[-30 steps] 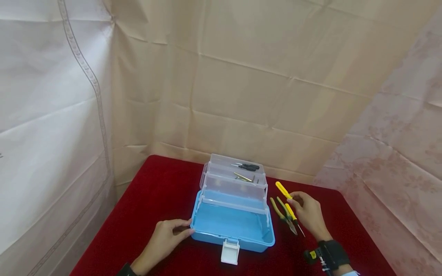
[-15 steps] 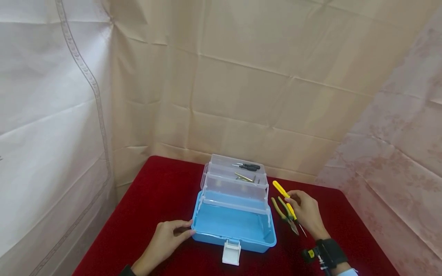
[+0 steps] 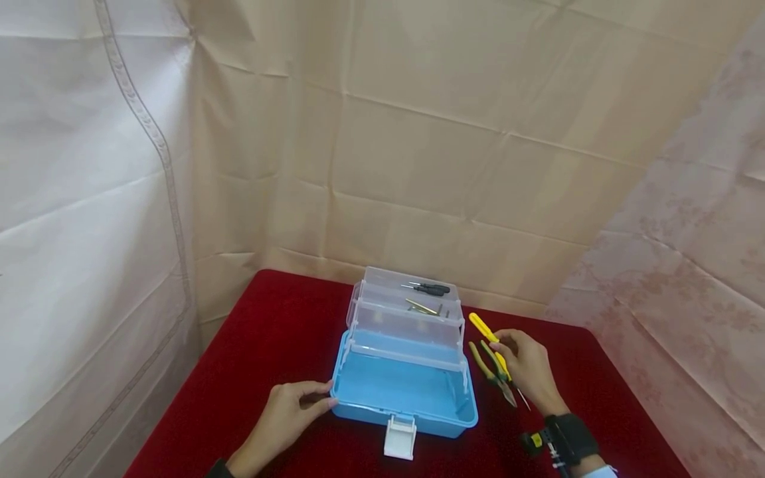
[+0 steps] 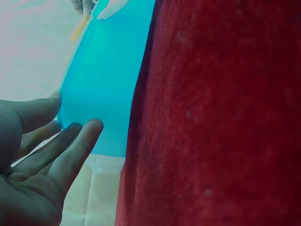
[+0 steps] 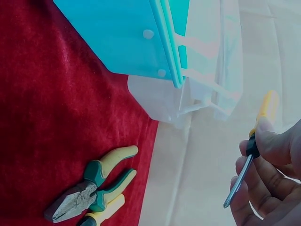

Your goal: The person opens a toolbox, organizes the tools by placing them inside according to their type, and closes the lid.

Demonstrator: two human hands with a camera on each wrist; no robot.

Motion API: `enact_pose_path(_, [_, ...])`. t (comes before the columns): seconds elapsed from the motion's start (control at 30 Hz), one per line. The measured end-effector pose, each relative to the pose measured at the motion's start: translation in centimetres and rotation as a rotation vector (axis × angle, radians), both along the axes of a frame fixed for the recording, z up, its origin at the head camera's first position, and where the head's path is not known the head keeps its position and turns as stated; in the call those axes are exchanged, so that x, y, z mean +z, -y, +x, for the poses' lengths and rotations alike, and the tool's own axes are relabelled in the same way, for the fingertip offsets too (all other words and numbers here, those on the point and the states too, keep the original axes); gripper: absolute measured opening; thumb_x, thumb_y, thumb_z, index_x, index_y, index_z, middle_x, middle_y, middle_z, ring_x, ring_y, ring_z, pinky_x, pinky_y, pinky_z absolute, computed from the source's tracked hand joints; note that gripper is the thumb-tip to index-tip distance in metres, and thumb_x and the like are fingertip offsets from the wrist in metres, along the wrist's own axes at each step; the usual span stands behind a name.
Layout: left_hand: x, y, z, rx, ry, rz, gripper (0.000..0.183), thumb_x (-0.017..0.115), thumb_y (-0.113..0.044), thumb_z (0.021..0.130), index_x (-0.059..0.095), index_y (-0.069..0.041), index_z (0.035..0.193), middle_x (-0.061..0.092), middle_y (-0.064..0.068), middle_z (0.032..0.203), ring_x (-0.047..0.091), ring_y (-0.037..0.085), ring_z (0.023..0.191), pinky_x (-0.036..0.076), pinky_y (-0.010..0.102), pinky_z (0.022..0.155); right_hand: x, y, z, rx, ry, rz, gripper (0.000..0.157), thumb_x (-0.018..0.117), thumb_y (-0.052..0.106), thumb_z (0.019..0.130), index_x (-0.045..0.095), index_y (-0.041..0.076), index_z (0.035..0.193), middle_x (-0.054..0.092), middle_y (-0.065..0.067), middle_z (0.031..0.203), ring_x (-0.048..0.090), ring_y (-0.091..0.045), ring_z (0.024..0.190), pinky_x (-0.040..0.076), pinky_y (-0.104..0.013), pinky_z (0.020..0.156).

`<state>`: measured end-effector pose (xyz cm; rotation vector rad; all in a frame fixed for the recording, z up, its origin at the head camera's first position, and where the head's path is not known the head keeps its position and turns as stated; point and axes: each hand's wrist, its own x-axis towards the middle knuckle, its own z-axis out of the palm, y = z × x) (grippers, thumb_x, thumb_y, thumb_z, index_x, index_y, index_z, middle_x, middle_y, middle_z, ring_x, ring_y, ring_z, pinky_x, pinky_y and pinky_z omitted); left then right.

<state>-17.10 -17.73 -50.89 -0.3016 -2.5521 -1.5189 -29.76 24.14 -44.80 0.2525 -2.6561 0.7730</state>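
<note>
No text or sign is legible. Any print on the yellow patch [image 3: 537, 439] by the right wristband [image 3: 575, 438] seems too small.

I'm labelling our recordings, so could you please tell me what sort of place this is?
It looks like a makeshift, screened-off workspace: creased beige sheeting hangs behind a deep-red, velvety cloth-covered table, on which stands an open light-blue plastic toolbox.

A person wears black at both wrists, the left hand [image 3: 291, 411] and right hand [image 3: 530, 368] bare. The wide right-wrist band [image 3: 574, 439] sits beside a small dark device [image 3: 529, 445] with a yellow patch [image 3: 537, 440] and a slim black-and-silvery fitting [image 3: 557, 454]; a pale cuff [image 3: 601, 473] shows behind. The left-wrist band [image 3: 220, 470] is partly cropped.
</note>
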Motion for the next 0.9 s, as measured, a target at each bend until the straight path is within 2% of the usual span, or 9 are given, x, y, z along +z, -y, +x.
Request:
enact_pose_path(0.43, [0.6,0.0,0.1,-0.004,-0.016,-0.008,0.042,0.072,-0.032,0.088,0.071,0.0,0.116,0.07,0.011,0.11,0.07,0.013,0.091,0.056,0.027,0.073,0.4,0.9,0.4,0.017,-0.009,-0.013,0.017,0.067,0.009,0.092,0.066,0.003,0.107,0.066,-0.013,0.097,0.061,-0.024,0.078,0.057,-0.034,0.069])
enact_pose_path(0.67, [0.4,0.0,0.0,0.01,-0.021,-0.023,0.042,0.071,-0.034,0.088,0.072,-0.001,0.115,0.071,0.009,0.109,0.07,0.012,0.091,0.056,0.026,0.073,0.4,1.3,0.4,0.026,0.002,-0.027,0.016,0.067,0.011,0.093,0.066,0.005,0.107,0.066,-0.011,0.099,0.06,-0.024,0.079,0.057,-0.036,0.072])
enact_pose_path(0.9, [0.1,0.0,-0.2,0.001,-0.001,-0.021,0.042,0.071,-0.034,0.089,0.071,-0.001,0.116,0.071,0.008,0.109,0.069,0.008,0.09,0.056,0.024,0.074,0.1,1.7,0.5,0.054,0.015,-0.041,0.017,0.067,0.012,0.092,0.066,0.007,0.108,0.066,-0.009,0.097,0.059,-0.023,0.077,0.055,-0.031,0.069])
